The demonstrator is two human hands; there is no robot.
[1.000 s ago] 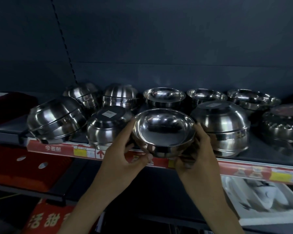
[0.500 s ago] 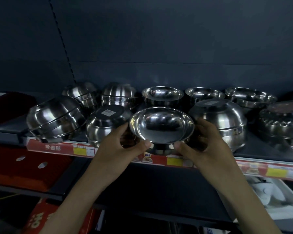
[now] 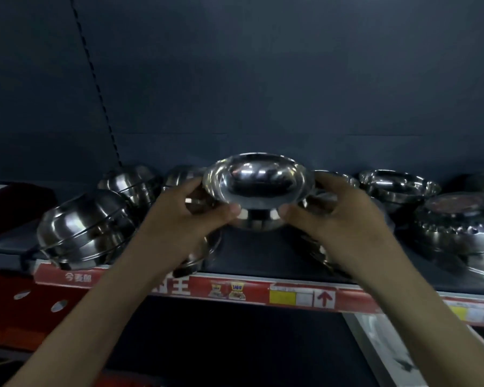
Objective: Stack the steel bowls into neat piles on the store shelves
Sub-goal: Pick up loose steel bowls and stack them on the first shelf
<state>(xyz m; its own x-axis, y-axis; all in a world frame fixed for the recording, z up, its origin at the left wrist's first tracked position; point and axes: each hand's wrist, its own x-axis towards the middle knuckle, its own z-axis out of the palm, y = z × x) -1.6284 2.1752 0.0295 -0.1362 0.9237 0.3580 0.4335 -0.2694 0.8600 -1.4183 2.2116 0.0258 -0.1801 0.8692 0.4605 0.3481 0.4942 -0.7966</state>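
A shiny steel bowl (image 3: 259, 188) is held upright above the dark shelf (image 3: 252, 258), opening tilted toward me. My left hand (image 3: 190, 219) grips its left rim, thumb under the front. My right hand (image 3: 336, 216) grips the right rim the same way. Upside-down bowl piles lie at the left (image 3: 84, 230) and back left (image 3: 132, 182). An upright bowl (image 3: 397, 185) stands at the back right. A scalloped upside-down pile (image 3: 464, 227) sits at the far right. My hands hide the bowls directly behind them.
A red price strip (image 3: 263, 291) runs along the shelf's front edge. A red box (image 3: 14, 202) sits at the far left on the shelf. A dark back panel (image 3: 263, 79) rises behind the bowls. Below lie a red perforated shelf (image 3: 25, 308) and white packaging (image 3: 397, 353).
Both hands have carried the bowl up and farther back over the shelf, away from the front edge. The view has shifted closer and upward.
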